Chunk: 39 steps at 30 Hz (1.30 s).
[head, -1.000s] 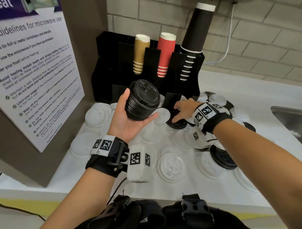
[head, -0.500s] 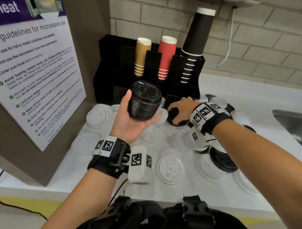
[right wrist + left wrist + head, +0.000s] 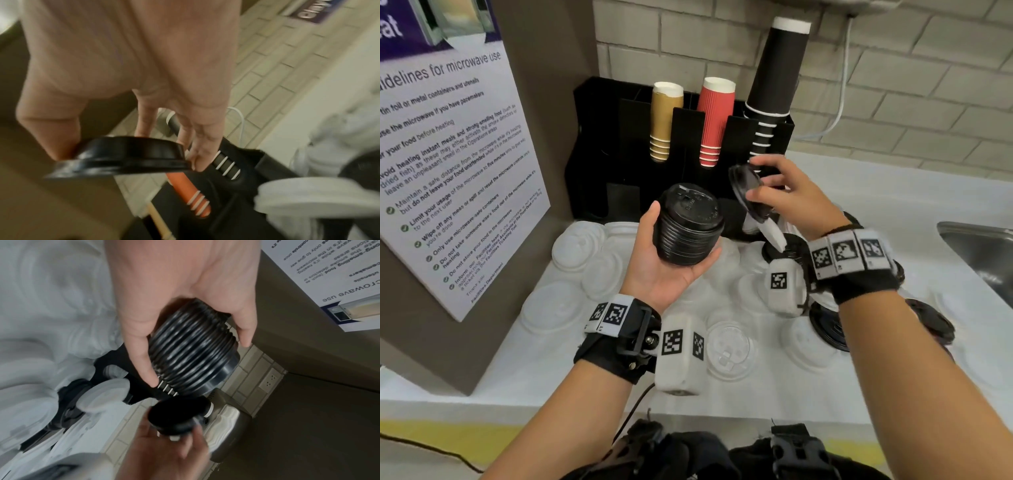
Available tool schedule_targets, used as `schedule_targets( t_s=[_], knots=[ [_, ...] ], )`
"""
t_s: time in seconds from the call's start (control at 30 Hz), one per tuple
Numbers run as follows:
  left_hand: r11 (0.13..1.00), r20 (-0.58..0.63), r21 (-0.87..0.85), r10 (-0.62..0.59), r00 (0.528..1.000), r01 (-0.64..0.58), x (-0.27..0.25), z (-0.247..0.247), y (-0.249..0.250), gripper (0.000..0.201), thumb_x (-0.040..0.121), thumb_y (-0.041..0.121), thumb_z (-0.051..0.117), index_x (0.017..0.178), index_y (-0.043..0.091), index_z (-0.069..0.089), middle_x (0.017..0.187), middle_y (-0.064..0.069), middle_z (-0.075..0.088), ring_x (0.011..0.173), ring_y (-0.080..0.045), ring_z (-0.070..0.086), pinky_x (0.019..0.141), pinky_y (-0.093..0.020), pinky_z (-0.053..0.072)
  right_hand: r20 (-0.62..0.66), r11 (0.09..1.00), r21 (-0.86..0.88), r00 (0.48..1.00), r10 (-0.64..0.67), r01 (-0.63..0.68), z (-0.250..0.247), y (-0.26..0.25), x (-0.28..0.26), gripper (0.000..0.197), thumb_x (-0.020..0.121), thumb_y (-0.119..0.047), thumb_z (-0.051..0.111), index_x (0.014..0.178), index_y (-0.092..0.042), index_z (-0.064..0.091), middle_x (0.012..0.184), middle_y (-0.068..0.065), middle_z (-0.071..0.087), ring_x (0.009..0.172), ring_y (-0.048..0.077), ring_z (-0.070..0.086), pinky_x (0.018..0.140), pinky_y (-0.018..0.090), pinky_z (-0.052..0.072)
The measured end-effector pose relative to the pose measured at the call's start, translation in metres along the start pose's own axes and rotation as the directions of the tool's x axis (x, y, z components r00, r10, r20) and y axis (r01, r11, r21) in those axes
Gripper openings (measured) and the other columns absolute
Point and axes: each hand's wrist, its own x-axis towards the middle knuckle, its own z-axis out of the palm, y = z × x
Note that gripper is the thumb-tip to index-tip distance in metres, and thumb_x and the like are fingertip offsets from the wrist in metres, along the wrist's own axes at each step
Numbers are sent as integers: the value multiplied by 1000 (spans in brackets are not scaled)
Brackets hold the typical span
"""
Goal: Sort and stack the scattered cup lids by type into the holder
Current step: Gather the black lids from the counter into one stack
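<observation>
Above the counter (image 3: 893, 212): both hands raised, in front of the holder (image 3: 599, 137).
Left hand (image 3: 664, 270): fingers and thumb curled round a stack of black lids (image 3: 688, 226).
Right hand (image 3: 791, 198): fingertips pinching one tilted black lid (image 3: 744, 192), just right of the stack.
Counter: white lids (image 3: 578, 246) scattered, some black.

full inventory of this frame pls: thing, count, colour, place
stack of black lids: one stack, black, in left palm
single black lid: one, black, tilted, lifted in right fingers beside the stack
loose white lids: many, white/clear, scattered on counter
loose black lids: several, black, counter right, partly hidden
holder: one, black, against wall
cup stacks: tan, red, black, one each, in holder
microwave sign: one, white/purple, left
sink: one, steel, right edge
left hand: grips stack
right hand: pinches single lid
</observation>
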Motion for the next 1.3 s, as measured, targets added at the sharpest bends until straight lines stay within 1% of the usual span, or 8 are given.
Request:
schedule_targets(
  t_s=[0.17,0.3,0.47,0.53,0.8,1.0,1.17,1.3],
  knots=[
    [999,-41,30,-15,999,16,2,7,-7,54,76,46,64,117,11,67,125,-18,65,113,-32,64,92,-45,54,56,968,237,993,-104,88,16,-11,-41,48,69,-20,67,116,-27,61,100,8,66,87,17,66,73,29,53],
    [993,-35,104,-56,998,59,3,6,-12,46,76,45,65,108,13,74,119,-16,68,104,-30,68,86,-43,56,55,987,125,993,-106,98,23,-13,-50,45,74,-15,64,119,-20,63,106,8,67,107,27,62,101,50,44],
    [978,-33,188,-90,995,94,4,3,-17,69,67,41,76,129,15,59,123,-16,66,104,-31,68,85,-45,56,83,989,13,986,-147,147,25,-11,-54,42,79,-6,67,114,-30,66,110,-11,66,104,-5,56,87,9,43],
    [978,-15,189,-83,996,85,4,4,-18,62,69,42,75,123,16,64,121,-15,67,107,-31,67,87,-45,55,79,985,-17,982,-171,173,27,-10,-55,44,79,-3,68,114,-30,65,110,-15,64,100,-13,54,79,1,40],
    [984,-8,165,-69,998,69,10,4,-22,40,82,49,61,99,18,78,115,-13,70,108,-29,67,92,-44,54,80,978,-90,981,-179,186,24,-2,-49,47,77,-12,74,118,-30,62,120,-4,59,107,3,56,82,16,46],
    [983,36,167,-78,996,71,11,10,-27,46,79,51,63,107,18,76,124,-15,66,116,-30,63,96,-48,51,88,979,-112,983,-159,169,20,-1,-48,43,77,-21,77,117,-30,63,122,-2,58,110,6,55,87,16,47],
    [992,32,122,-49,998,45,15,11,-28,64,81,51,58,134,15,54,133,-18,60,122,-34,58,95,-57,49,-186,998,53,982,-17,27,-14,9,-31,21,89,-32,64,110,-30,66,106,-10,64,98,1,59,84,18,46],
    [996,11,83,-13,1000,12,20,11,-28,57,79,52,56,122,16,68,130,-17,62,124,-33,57,107,-61,34,-187,885,-358,951,244,-298,-49,39,7,32,88,-31,63,117,-18,62,118,2,63,100,15,56,81,25,38]
  ],
)
